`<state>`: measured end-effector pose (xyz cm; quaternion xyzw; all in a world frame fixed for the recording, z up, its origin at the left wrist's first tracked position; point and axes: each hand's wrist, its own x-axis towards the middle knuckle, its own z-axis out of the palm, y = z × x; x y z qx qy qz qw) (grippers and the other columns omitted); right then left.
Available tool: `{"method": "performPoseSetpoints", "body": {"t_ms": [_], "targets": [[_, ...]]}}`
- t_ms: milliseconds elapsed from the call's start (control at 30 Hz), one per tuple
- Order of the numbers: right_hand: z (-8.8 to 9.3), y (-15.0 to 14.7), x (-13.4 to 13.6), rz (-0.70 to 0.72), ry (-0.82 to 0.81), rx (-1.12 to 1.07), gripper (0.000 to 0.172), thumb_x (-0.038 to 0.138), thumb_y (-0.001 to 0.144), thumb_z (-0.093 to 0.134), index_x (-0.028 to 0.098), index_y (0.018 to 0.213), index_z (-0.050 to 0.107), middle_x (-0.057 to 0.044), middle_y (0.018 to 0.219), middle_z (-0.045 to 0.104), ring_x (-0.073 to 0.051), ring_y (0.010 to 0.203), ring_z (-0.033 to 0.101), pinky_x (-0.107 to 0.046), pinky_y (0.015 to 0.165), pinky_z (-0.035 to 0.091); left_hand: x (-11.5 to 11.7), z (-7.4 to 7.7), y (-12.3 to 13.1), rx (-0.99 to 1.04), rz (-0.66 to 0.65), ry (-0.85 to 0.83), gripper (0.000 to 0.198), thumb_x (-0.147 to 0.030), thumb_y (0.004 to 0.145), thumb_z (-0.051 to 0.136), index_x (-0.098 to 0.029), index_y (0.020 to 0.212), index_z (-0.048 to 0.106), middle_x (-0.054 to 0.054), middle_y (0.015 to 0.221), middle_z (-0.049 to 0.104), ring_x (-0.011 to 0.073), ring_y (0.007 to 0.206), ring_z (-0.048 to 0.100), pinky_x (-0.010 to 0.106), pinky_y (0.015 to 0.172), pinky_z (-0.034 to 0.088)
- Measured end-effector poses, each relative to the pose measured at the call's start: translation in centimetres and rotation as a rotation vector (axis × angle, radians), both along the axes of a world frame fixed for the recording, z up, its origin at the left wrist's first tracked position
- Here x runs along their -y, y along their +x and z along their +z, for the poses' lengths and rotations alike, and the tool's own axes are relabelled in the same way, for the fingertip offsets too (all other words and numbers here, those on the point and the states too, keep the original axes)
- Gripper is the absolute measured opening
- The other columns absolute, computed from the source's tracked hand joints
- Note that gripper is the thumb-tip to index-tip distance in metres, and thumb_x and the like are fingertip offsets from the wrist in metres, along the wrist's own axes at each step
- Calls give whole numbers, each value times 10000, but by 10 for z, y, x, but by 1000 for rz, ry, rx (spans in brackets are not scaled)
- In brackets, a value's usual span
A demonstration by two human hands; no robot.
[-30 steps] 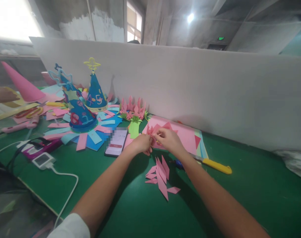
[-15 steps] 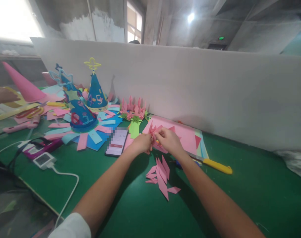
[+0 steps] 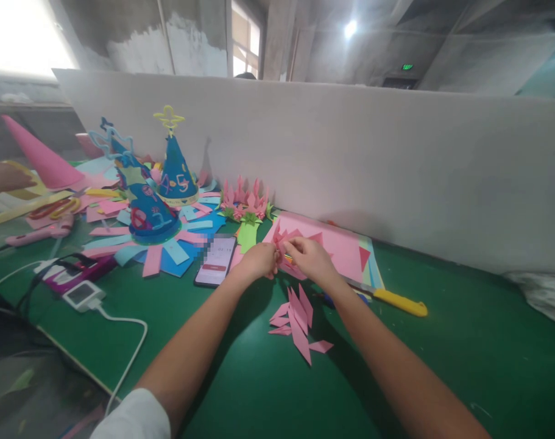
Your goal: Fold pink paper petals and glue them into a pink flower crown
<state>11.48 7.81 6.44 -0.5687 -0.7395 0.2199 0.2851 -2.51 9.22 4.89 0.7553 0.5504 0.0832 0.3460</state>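
Observation:
Between my two hands is a folded pink paper piece (image 3: 281, 235) with pointed tips. My left hand (image 3: 261, 261) is closed around its lower left side. From the right, my right hand (image 3: 310, 256) pinches at the same piece with thumb and forefinger; the fingertips partly hide it. Below my hands, several folded pink paper shapes (image 3: 299, 320) lie loose in a pile on the green table. Behind my hands is a stack of pink paper sheets (image 3: 341, 244), with more pink points on top. A finished-looking pink paper flower cluster with green leaves (image 3: 246, 201) stands farther back.
A yellow-handled knife (image 3: 400, 302) lies right of my right forearm. A phone (image 3: 215, 261) rests left of my hand. Decorated blue cone hats (image 3: 152, 210) stand at left among paper strips. A white cable and power bank (image 3: 83, 296) lie near the left edge. Another person's hand (image 3: 7, 178) is far left.
My fingers have shifted slightly at the pink paper piece, the right hand moving a little left. Both hands stay on it; the view has tilted slightly.

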Motion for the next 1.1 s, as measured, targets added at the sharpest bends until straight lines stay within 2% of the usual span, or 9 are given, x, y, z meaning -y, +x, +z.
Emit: {"method": "performPoseSetpoints", "body": {"t_ms": [167,267,400,500,567,700,800,900,1100], "targets": [[22,13,20,-58,99,25,279,396,845,456,219,984,621,-52,998,675,-194,839,615,-284,679,420,-1,4,-5,-117,-10,-60,252,-141,844,359,-86,810,602,127,737,698,138,540,649,202,514,474],[25,40,39,-126,140,27,261,423,818,495,215,949,582,-41,935,662,-169,718,604,-268,606,419,5,12,-9,-174,-68,-137,222,-123,806,398,-77,731,602,124,658,682,144,486,622,217,495,469],[1,97,72,-281,80,98,252,468,802,495,217,783,503,1,718,601,-156,633,568,-248,546,399,24,19,-11,-158,-250,-216,179,-196,791,457,-115,721,600,60,637,663,122,456,587,211,492,447],[-31,134,95,-383,30,70,284,504,800,452,222,767,467,10,654,549,-154,597,540,-252,534,406,39,9,-10,-42,-370,35,136,-243,776,513,-161,813,615,32,792,672,134,610,615,218,573,428],[-51,147,105,-416,-50,73,326,546,774,454,220,764,473,6,641,544,-155,567,528,-262,525,410,48,-1,-9,2,-343,220,154,-290,771,551,-173,849,614,41,878,655,175,806,601,232,653,413],[-73,146,108,-403,-198,114,469,602,692,528,197,930,520,-35,786,618,-170,592,555,-284,535,429,59,-19,-5,-63,-326,210,141,-283,756,571,-167,832,598,49,850,607,173,771,549,236,615,372],[-74,140,106,-393,-224,163,542,583,629,608,182,984,524,-59,862,643,-191,661,586,-296,580,446,61,-27,-3,-40,-341,227,68,-197,754,531,-158,766,585,47,840,583,155,751,525,230,614,356],[-72,140,106,-393,-236,175,458,502,636,619,181,957,561,-55,826,662,-201,666,603,-292,575,440,61,-32,-1,94,-325,203,89,-224,761,530,-160,718,575,19,757,575,135,698,509,221,597,346],[-74,143,107,-468,-172,-10,367,417,631,624,192,920,624,-72,893,682,-237,765,624,-325,662,459,57,-36,-1,494,-74,9,169,-324,760,569,-157,757,595,8,747,616,100,628,516,202,567,374]]}}
